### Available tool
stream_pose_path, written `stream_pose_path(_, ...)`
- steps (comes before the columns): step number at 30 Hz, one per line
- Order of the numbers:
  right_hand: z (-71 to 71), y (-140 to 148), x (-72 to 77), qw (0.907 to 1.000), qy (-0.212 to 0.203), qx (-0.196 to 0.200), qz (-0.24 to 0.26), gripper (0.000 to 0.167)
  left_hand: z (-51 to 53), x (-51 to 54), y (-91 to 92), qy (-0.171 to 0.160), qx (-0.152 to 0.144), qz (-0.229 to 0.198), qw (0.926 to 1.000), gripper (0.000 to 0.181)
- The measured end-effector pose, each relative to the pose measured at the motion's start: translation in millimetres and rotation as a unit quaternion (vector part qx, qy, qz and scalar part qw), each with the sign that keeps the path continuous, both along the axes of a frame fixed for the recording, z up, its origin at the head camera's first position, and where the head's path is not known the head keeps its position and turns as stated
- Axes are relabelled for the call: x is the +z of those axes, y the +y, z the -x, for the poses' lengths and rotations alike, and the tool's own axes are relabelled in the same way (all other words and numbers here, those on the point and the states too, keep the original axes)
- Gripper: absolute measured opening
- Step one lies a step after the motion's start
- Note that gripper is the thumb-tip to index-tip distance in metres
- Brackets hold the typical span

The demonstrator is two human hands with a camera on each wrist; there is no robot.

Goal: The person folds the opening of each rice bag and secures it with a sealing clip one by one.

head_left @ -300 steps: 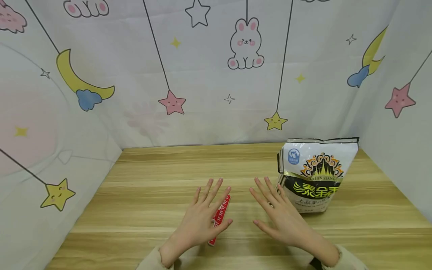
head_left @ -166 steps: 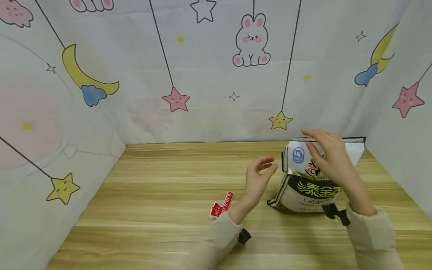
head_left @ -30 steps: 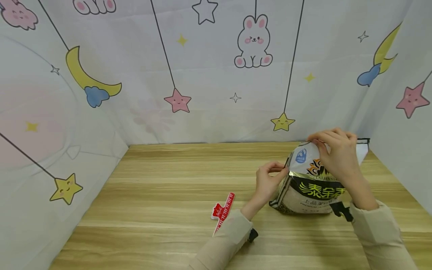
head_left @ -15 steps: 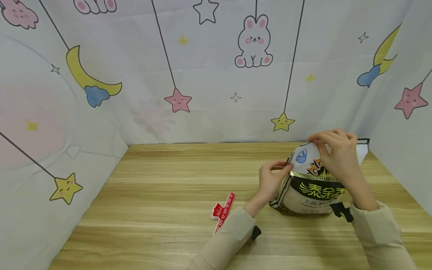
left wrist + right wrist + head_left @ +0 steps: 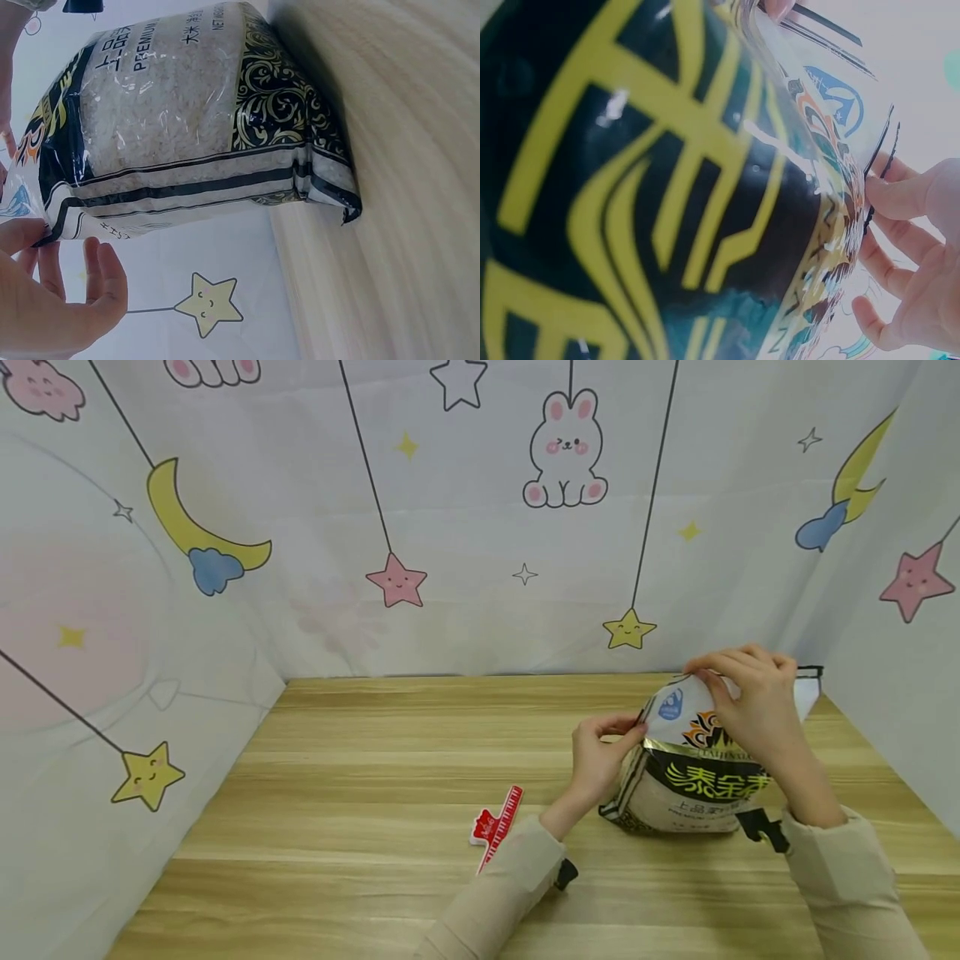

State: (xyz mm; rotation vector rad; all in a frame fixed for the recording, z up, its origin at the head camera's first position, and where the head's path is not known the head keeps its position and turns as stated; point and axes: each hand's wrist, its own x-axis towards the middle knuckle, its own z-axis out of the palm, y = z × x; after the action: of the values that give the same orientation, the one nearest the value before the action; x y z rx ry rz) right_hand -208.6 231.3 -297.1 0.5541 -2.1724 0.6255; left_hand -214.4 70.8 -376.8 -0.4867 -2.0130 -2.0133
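A rice bag point(image 5: 701, 785) stands at the right of the table, its white upper part bent under the hands. Through its clear window, white grains show in the left wrist view. My left hand point(image 5: 596, 760) pinches the bag's left side edge between thumb and fingers; the left wrist view shows the same hand point(image 5: 64, 307) at the black-trimmed corner. At the top edge, my right hand point(image 5: 757, 710) pinches the bag, thumb in front and fingers behind. A red and white clip point(image 5: 491, 829) with a piano-key pattern lies left of the bag, partly hidden by my left sleeve.
The wooden table point(image 5: 337, 827) is enclosed by a white cloth backdrop point(image 5: 465, 510) printed with stars, moons and a rabbit. Black wrist devices, including one on the right wrist point(image 5: 762, 831), sit close to the bag and table.
Ten seconds ago both hands were spread over the table; they have since moved to the bag and pinched its edges, bending its top. Over the last half second almost nothing has moved.
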Motion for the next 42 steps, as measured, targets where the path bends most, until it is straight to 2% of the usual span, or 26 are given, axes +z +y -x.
stream_pose_path(6, -3.0, -1.7, 2.6, 0.9999, -0.012, 0.01, 0.004, 0.021, -15.1, 19.3, -6.8, -0.01, -0.019, -0.002, 0.9998, 0.017)
stream_pose_path(11, -4.1, -3.0, 4.6, 0.9998, -0.018, 0.011, 0.007, 0.021, -18.8, 24.3, -9.7, -0.012, -0.036, -0.003, 0.9993, 0.018)
stream_pose_path(20, -4.8, -1.3, 3.9, 0.9997, -0.018, 0.013, 0.01, 0.022, -18.0, 22.2, -10.0, -0.017, -0.046, -0.004, 0.9988, 0.021)
stream_pose_path(28, -5.3, 0.0, 3.8, 0.9995, -0.024, 0.017, 0.01, 0.024, -18.7, 25.8, -10.7, -0.024, -0.056, -0.025, 0.9978, 0.024)
stream_pose_path(32, -5.6, 0.6, 4.7, 0.9993, -0.028, 0.024, -0.003, 0.025, -15.7, 25.0, -8.9, -0.034, -0.064, -0.05, 0.9961, 0.027)
stream_pose_path(39, -7.7, 1.7, 4.7, 0.9979, -0.031, 0.047, -0.031, 0.028, -1.2, 10.9, -1.7, -0.069, -0.082, -0.093, 0.99, 0.024)
stream_pose_path(42, -9.4, 2.0, 4.6, 0.9971, -0.037, 0.058, -0.032, 0.026, 0.9, 9.4, 0.7, -0.071, -0.078, -0.099, 0.9895, 0.026)
